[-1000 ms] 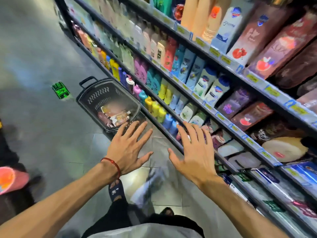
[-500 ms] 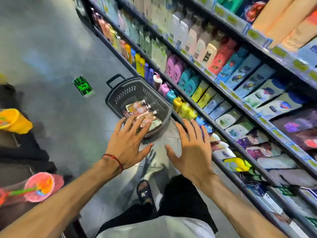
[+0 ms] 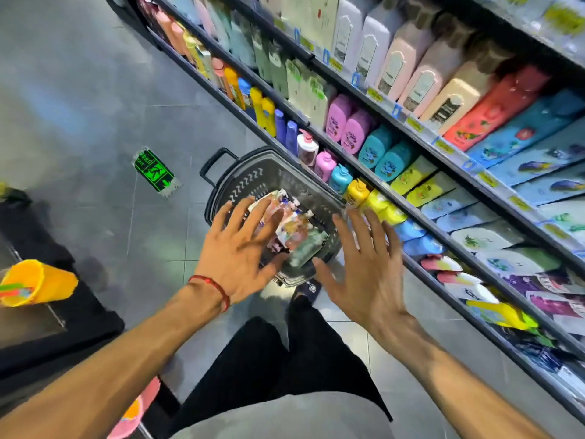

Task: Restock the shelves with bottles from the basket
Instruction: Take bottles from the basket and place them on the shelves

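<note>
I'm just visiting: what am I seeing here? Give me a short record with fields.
Place: shop aisle, grey tiled floor
Shelves: metal shelves full of stocked products
Basket: dark grey plastic basket on the floor beside the shelves
Contents: colourful bottles, blurred
Left hand: open, fingers spread over the bottles, holding nothing
Right hand: open, spread over basket's near rim, empty
Floor mark: green exit sign

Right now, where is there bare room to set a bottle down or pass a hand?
Bare grey floor left of the basket, toward the green sticker. Crowded: shelves packed with bottles; basket holds a heap below the left hand.
</note>
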